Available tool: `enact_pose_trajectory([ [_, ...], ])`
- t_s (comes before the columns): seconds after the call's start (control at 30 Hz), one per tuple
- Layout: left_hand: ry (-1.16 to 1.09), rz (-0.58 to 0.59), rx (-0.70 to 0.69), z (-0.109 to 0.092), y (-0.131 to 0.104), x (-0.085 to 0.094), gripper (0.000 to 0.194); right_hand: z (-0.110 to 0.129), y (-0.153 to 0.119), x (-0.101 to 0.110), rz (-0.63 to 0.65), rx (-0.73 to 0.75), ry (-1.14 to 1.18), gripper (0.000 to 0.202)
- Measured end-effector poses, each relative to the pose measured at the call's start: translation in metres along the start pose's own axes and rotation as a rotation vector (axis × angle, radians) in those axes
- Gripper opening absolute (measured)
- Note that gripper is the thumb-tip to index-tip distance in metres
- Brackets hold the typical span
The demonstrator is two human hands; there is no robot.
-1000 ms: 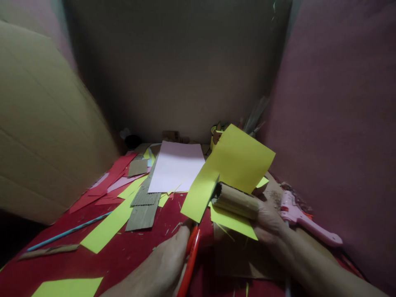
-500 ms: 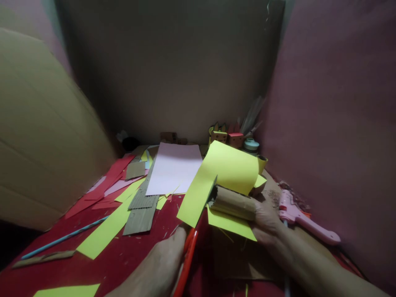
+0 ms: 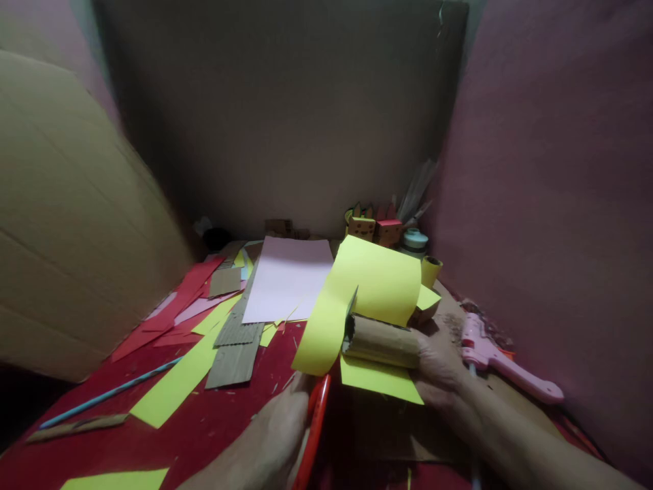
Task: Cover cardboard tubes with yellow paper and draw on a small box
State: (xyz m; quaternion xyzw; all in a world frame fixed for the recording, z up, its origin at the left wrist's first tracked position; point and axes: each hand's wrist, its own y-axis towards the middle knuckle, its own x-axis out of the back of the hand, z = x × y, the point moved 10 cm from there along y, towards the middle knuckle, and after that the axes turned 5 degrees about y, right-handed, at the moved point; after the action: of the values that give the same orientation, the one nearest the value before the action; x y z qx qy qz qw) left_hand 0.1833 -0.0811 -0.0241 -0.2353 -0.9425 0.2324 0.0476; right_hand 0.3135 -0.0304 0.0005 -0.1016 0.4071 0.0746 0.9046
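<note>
My left hand (image 3: 290, 415) is closed around the red handles of a pair of scissors (image 3: 315, 429). A grey blade pokes up beside the yellow paper (image 3: 382, 279), along the line where a strip on the left parts from the main sheet. That strip curls down toward my left hand. In my right hand (image 3: 436, 367) is a cardboard tube (image 3: 385, 341), its dark open end turned left. The yellow paper stands up behind the tube, and a yellow flap shows below it. My right fingers are mostly hidden behind tube and paper.
A pink glue gun (image 3: 503, 361) lies at the right. Beyond my hands are a pale pink sheet (image 3: 290, 275), small cardboard boxes (image 3: 361, 229) with faces and a jar (image 3: 414, 239). Red strips (image 3: 168, 313), yellow strips (image 3: 176, 381), cardboard pieces (image 3: 232, 367) and a blue stick (image 3: 109, 393) lie leftward.
The yellow strip at the left bends and curls more than before. The top of the yellow sheet has shifted slightly left, baring more of the small yellow tube behind it.
</note>
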Motion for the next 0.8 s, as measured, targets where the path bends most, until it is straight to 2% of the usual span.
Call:
enact_pose_trajectory([
  [0.17, -0.216, -0.046, 0.0, 0.006, 0.005, -0.002, 0.027, 0.0, 0.001, 0.001, 0.011, -0.003, 0.023, 0.036],
  [0.33, -0.331, -0.124, 0.082, 0.013, 0.001, -0.001, 0.013, -0.002, 0.001, 0.003, 0.009, -0.014, 0.021, 0.037],
  [0.43, -0.355, -0.197, 0.151, 0.013, -0.004, -0.002, 0.02, -0.004, 0.001, 0.002, 0.012, -0.033, 0.021, 0.037],
  [0.5, -0.382, -0.233, 0.163, 0.013, -0.005, -0.002, 0.018, -0.004, 0.002, 0.002, 0.018, -0.037, 0.024, 0.036],
  [0.6, -0.344, -0.294, 0.15, 0.014, -0.006, 0.006, 0.012, -0.005, 0.002, 0.001, 0.032, -0.04, 0.019, 0.035],
  [0.67, -0.261, -0.31, 0.149, 0.017, -0.006, 0.012, 0.015, -0.004, 0.002, 0.0, 0.039, -0.036, 0.01, 0.035],
  [0.8, -0.193, -0.236, 0.126, 0.014, -0.003, 0.011, 0.022, -0.002, 0.003, 0.003, 0.025, -0.009, -0.018, 0.036],
])
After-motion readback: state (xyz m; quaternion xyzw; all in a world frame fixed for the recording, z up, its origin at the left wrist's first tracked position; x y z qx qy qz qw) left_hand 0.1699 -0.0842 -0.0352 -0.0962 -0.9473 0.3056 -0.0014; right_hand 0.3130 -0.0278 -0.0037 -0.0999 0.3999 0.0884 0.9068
